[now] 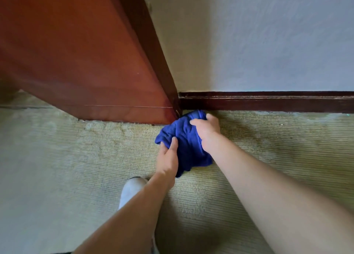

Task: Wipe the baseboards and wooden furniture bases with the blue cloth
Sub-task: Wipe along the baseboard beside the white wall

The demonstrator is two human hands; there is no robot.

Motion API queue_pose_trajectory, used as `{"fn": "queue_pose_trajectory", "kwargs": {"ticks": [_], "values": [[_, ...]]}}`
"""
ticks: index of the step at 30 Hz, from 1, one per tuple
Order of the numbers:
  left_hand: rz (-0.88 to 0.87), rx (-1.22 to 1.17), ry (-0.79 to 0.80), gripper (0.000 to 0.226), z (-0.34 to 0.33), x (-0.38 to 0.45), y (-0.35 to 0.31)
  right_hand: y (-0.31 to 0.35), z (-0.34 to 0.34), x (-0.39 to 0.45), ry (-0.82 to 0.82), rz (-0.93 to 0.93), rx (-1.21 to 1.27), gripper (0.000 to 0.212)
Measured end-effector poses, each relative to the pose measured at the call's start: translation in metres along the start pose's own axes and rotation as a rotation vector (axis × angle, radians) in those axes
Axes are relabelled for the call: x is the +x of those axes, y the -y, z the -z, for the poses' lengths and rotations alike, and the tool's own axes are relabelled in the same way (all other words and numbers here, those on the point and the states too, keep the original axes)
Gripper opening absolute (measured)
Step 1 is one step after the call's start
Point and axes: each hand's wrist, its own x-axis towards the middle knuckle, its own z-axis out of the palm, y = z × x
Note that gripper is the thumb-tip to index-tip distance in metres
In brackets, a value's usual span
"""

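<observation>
Two hands on blue cloth [186, 138]: your right hand [207, 131] and left hand [168, 159] both grasping it, bunched at corner where wooden furniture base [115, 112] meets baseboard [268, 102]. Baseboard to right looks dusty, likely unwiped.

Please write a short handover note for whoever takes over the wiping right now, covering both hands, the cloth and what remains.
Left hand: grips the near edge of the blue cloth, thumb on top.
Right hand: fingers curled over the cloth's far end.
Cloth: bunched, held over the carpet in the corner where the wooden furniture base meets the dark baseboard.
Done: cannot tell which surfaces are already wiped.
Left: probably the baseboard run to the right and the furniture base's lower edge.
</observation>
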Motion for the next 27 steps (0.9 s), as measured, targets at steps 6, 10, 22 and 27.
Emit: {"fn": "queue_pose_trajectory", "kwargs": {"ticks": [6,10,22,27], "values": [[0.078,-0.11,-0.078,0.033,-0.001,0.004,-0.005,-0.014,-0.017,0.006,-0.067,0.031,0.146,0.016],[0.064,-0.153,-0.101,0.014,0.001,0.007,-0.007,-0.017,-0.03,0.016,-0.161,0.132,-0.055,0.01],[0.172,-0.397,-0.161,0.029,-0.01,0.016,-0.022,0.011,-0.039,-0.013,-0.156,0.411,0.055,0.015],[0.168,-0.407,-0.187,0.034,-0.006,0.028,-0.005,0.007,-0.033,-0.008,-0.172,0.305,-0.208,0.012]]}}
